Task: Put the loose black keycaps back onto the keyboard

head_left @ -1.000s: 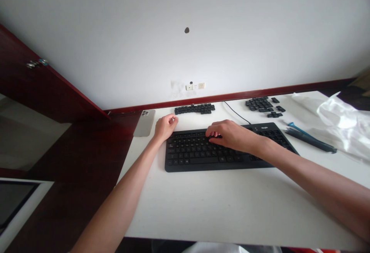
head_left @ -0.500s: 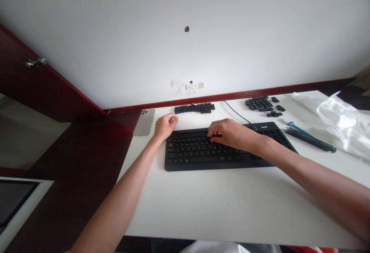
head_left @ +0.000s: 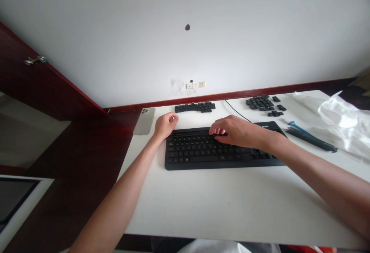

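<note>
A black keyboard [head_left: 202, 158] lies on the white table. Over its upper middle keys is my right hand [head_left: 234, 130], its fingers bent downward and the thumb apart from them. I see nothing held between them. My left hand [head_left: 165, 125] rests at the keyboard's upper left corner with its fingers curled in; what they hold, if anything, is hidden. Just beyond it lies a row of loose black keycaps [head_left: 195, 107]. More keycaps [head_left: 258, 102] sit in a group farther right. My right forearm covers part of the keyboard's right side.
A phone [head_left: 144, 121] lies face down at the table's left edge. Right of the keyboard are a blue-handled tool [head_left: 297, 126], a dark strip-like object [head_left: 310, 139] and crumpled white plastic [head_left: 343, 118]. A cable [head_left: 237, 111] runs back from the keyboard. Behind stands a wall with sockets [head_left: 195, 85].
My right hand has shifted slightly right and rises a little, and the gap between its thumb and fingers is wider. The left hand has stayed in place.
</note>
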The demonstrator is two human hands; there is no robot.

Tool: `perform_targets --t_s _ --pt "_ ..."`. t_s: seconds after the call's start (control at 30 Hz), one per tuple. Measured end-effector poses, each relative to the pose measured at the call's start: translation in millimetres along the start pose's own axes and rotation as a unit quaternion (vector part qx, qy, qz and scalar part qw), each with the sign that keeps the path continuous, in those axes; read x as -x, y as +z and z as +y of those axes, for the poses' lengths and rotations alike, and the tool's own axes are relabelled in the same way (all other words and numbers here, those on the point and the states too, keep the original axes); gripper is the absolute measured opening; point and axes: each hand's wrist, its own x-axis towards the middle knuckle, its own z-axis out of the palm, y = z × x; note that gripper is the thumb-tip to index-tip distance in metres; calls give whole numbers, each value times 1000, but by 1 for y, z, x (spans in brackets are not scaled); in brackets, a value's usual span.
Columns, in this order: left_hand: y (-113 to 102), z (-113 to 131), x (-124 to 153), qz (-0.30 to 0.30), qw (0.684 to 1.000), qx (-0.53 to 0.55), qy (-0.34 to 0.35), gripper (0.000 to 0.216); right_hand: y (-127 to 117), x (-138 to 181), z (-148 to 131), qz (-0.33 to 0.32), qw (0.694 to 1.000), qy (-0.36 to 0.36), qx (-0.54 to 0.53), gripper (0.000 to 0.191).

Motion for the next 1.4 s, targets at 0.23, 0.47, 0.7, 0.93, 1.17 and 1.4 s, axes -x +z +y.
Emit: perform_targets --t_s 0.23,0.47,0.7,0.93,1.17,1.4 --pt "-1 3 1 3 1000 1 -4 29 -1 5 3 -78 994 53 -60 16" --pt "-1 3 1 -1 1000 4 -7 28 5 5 0 -94 991 75 -53 17" --pt "-2 4 1 -3 1000 -2 -13 29 5 5 -16 -90 993 78 5 19" --pt "-1 4 1 -1 1000 -3 -12 28 7 7 -28 -90 990 82 70 18" --pt "-2 3 0 -1 1000 -1 -8 27 10 4 -31 -91 987 76 107 21" --pt "-2 3 1 1 1000 -1 -4 27 6 -4 -19 -94 989 113 -16 15"
